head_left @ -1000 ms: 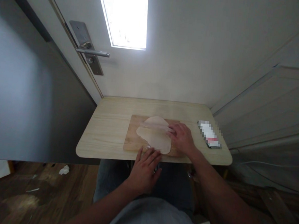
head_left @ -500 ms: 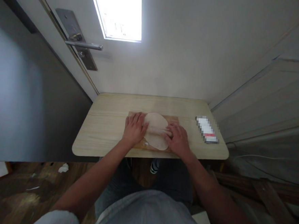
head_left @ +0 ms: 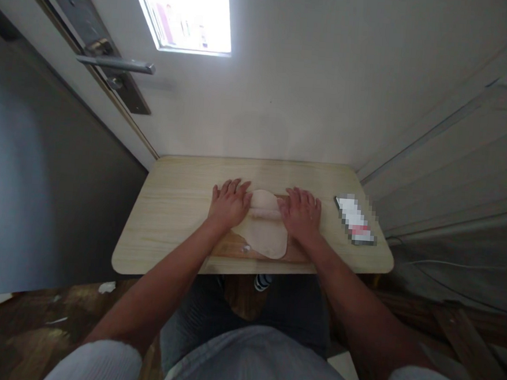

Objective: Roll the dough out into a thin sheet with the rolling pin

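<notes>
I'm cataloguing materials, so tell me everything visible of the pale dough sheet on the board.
The dough sheet looks pale, thin, smooth and soft, with an irregular outline rounded at its far and near ends. It lies flat on the wooden board, and a pale rod crosses it between the left hand and the right hand. Whether either hand touches the sheet itself is hard to tell.

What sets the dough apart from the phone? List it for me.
Outline: the dough is rounded and uneven, while the phone is a straight-sided oblong.
Size: the dough looks larger than the phone.
Place: the dough lies on the board, between the left hand and right hand; the phone lies directly on the table.
Shared: both lie flat.
</notes>
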Demonstrator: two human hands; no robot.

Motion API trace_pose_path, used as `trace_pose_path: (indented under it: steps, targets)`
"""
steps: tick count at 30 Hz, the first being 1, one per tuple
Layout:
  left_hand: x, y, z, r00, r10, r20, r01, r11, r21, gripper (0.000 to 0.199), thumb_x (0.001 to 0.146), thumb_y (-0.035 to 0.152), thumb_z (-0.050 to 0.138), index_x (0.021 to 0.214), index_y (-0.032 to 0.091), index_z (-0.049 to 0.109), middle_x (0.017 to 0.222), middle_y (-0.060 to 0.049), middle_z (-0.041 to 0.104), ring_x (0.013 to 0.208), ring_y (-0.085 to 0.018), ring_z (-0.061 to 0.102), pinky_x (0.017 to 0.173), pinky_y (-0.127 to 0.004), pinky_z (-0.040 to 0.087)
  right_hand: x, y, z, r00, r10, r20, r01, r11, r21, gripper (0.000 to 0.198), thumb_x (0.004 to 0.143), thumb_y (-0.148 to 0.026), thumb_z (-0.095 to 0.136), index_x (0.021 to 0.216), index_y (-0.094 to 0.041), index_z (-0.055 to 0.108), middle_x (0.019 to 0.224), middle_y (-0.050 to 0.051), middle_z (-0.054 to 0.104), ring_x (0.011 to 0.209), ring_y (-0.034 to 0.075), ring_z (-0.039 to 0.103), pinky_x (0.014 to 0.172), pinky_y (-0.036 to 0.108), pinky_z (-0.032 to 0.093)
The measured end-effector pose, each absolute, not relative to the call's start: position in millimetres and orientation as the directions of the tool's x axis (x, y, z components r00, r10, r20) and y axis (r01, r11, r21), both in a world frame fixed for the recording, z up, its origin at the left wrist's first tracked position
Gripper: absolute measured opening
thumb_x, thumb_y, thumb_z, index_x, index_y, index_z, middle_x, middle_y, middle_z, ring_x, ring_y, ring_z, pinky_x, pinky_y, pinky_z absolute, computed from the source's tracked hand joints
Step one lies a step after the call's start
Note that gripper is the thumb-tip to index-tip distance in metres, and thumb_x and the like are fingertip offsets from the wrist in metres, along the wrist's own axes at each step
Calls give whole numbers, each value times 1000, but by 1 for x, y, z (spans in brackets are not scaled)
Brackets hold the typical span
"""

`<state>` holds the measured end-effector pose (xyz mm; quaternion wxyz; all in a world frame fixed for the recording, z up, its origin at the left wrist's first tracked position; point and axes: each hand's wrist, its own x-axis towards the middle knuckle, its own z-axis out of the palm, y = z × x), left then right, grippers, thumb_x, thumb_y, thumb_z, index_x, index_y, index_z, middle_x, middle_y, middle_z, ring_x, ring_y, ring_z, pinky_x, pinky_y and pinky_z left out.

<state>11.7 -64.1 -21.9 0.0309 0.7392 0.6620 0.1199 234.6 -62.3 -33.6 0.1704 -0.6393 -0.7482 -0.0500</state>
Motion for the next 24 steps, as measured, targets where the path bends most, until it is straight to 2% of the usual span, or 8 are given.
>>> trace_pose_path:
  steps: [5, 10, 18, 24]
  targets:
    - [8, -42, -21, 120, 993, 22, 964, -122, 237, 57, 104, 51, 21, 154, 32, 40, 160, -7, 43, 146, -31, 38, 117, -67, 27, 235, -43, -31, -124, 970, 209, 976, 158, -153, 54, 102, -52, 38, 142, -20, 55, 147, 15, 55, 132, 33, 46, 108, 51, 32]
    - [8, -30, -18, 129, 990, -51, 961, -112, 254, 57, 103, 53, 21, 152, 32, 43, 159, -7, 45, 146, -32, 38, 117, -67, 27, 233, -33, -27, -117, 982, 151, 979, 139, -147, 52, 102, -51, 39, 143, -24, 55, 149, 12, 54, 134, 33, 45, 110, 53, 31]
    - [13, -75, -14, 126, 985, 118, 971, -147, 189, 56, 105, 50, 21, 152, 28, 44, 158, -8, 46, 146, -30, 37, 121, -61, 21, 231, -71, -31, -109, 954, 280, 979, 152, -138, 56, 104, -52, 34, 145, -19, 52, 152, 15, 51, 140, 36, 38, 115, 61, 20]
    - [15, -137, -15, 175, 971, 164, 963, -203, 177, 60, 105, 50, 27, 158, 25, 32, 163, -8, 39, 152, -29, 30, 125, -56, 15, 238, -130, -37, -157, 948, 275, 972, 198, -129, 57, 104, -49, 34, 147, -15, 49, 152, 19, 50, 142, 35, 37, 115, 61, 22]
